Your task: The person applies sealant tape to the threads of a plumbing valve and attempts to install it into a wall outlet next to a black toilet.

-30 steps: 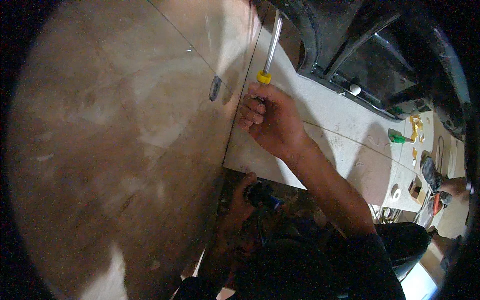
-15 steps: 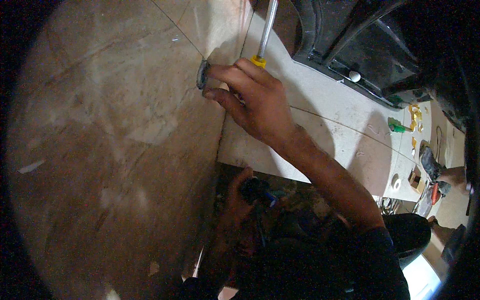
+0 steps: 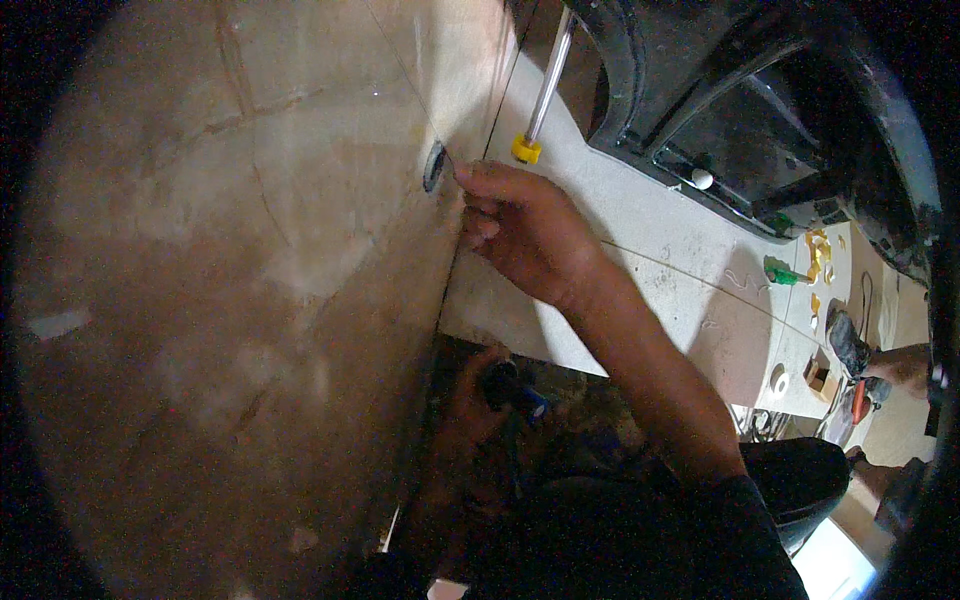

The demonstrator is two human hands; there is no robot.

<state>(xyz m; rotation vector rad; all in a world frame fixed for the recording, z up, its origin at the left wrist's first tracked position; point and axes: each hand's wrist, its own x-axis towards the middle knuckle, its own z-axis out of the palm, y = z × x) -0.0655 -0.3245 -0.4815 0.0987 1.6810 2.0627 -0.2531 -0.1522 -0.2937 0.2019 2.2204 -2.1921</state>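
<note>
Wall hole (image 3: 434,168) sat beside my half-curled right hand (image 3: 530,232), couldn't tell if holding anything; left hand (image 3: 474,400) gripped a black-and-blue tool (image 3: 513,389).

Right sleeve (image 3: 750,530) dark, short. Right forearm (image 3: 650,365) and hand (image 3: 525,230) bare. Torso clothing (image 3: 600,535) dark, details lost in shadow.

Left hand (image 3: 470,410): grip was lost in shadow | right hand (image 3: 525,225): pinch was too small to read | far black moulding (image 3: 740,120) was cut off
</note>
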